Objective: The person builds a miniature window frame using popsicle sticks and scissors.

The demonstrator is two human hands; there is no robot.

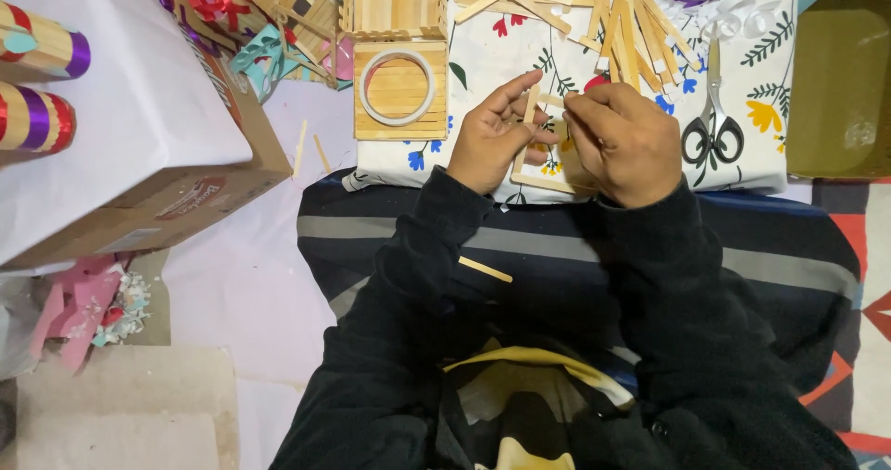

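L hand [490, 139] & R hand [624, 141] both pinch a small frame of wooden sticks [538, 159], fingers clamped on its sides, held just above the floral cloth [483, 57]. Loose stick pile [603, 15] lies beyond; scissors [713, 117] just right of R hand. Tape ring [397, 87] sits on a stick-built square (left). One stray stick [484, 269] on the lap.
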